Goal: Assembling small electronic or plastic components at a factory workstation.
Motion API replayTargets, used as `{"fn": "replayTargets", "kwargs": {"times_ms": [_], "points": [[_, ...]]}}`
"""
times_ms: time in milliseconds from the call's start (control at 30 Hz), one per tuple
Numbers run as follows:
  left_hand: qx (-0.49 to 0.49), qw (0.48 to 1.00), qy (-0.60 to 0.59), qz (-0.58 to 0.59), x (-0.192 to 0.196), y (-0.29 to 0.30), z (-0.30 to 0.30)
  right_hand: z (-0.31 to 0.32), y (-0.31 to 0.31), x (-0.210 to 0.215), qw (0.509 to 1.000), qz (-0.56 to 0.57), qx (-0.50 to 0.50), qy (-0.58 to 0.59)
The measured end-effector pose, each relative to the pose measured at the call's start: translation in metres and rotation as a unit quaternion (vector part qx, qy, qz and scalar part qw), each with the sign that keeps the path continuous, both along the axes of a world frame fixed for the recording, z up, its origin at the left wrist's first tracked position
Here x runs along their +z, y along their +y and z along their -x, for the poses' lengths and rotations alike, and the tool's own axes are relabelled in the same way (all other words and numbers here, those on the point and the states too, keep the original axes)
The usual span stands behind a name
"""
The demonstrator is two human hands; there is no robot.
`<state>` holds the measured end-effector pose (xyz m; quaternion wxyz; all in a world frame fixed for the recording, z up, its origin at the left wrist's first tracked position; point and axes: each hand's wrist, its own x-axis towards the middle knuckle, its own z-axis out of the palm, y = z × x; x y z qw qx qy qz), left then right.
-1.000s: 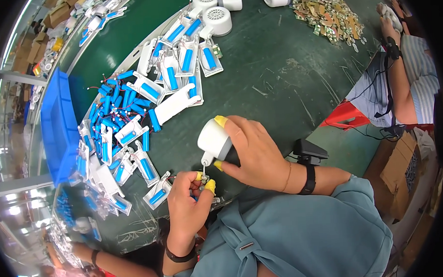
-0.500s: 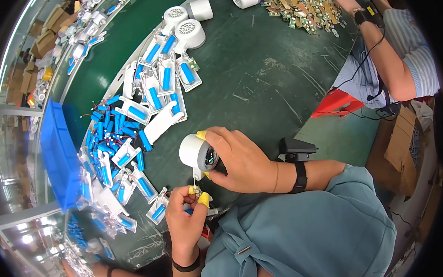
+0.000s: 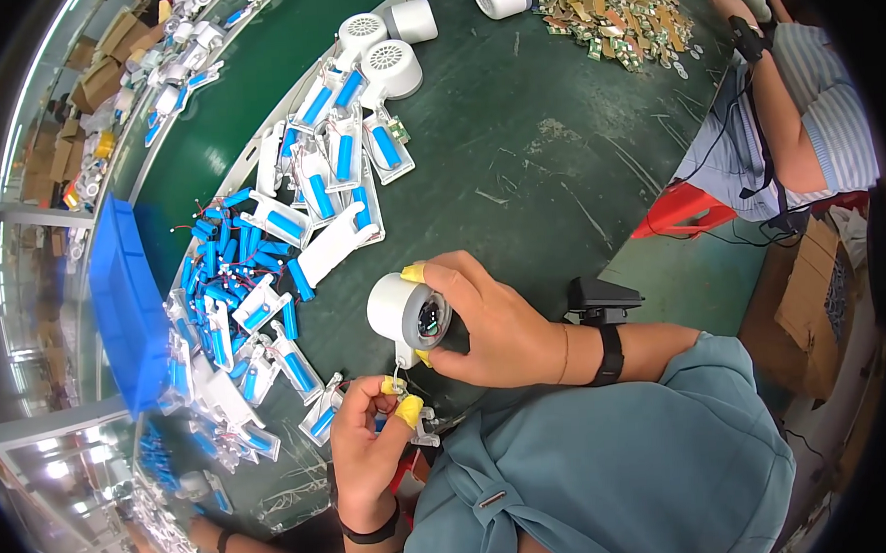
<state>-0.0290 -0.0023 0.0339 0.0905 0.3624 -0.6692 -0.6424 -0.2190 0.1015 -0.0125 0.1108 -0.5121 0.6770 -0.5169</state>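
Note:
My right hand grips a white fan head, a short cylinder with a grey rim. Its open end faces right and shows dark parts and a bit of green inside. A short white neck points down toward my left hand. Yellow tape covers several of my fingertips. The left thumb and forefinger pinch thin pale wires that come out of the neck; their ends are hidden by the fingers. Just below that hand's fingertips, a white handle piece lies partly hidden near the table edge.
White handle shells with blue batteries and a heap of loose blue batteries lie left, beside a blue bin. More fan heads stand farther back. Small circuit boards are piled far right, near a co-worker's arm.
The fan head has turned slightly, showing more of its open end. My left fingers stay at the wires below it. The co-worker's hand at far right has drawn away from the circuit board pile.

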Motion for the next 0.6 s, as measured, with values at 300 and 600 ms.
{"fn": "replayTargets", "kwargs": {"times_ms": [300, 600], "points": [[0.002, 0.999, 0.009, -0.035, -0.009, 0.002, -0.004, 0.0, -0.001, -0.003, 0.996, 0.038, 0.033, -0.073], [-0.016, 1.0, 0.018, 0.01, -0.011, 0.001, -0.003, -0.003, -0.001, -0.006, 0.995, 0.033, 0.03, -0.093]]}}
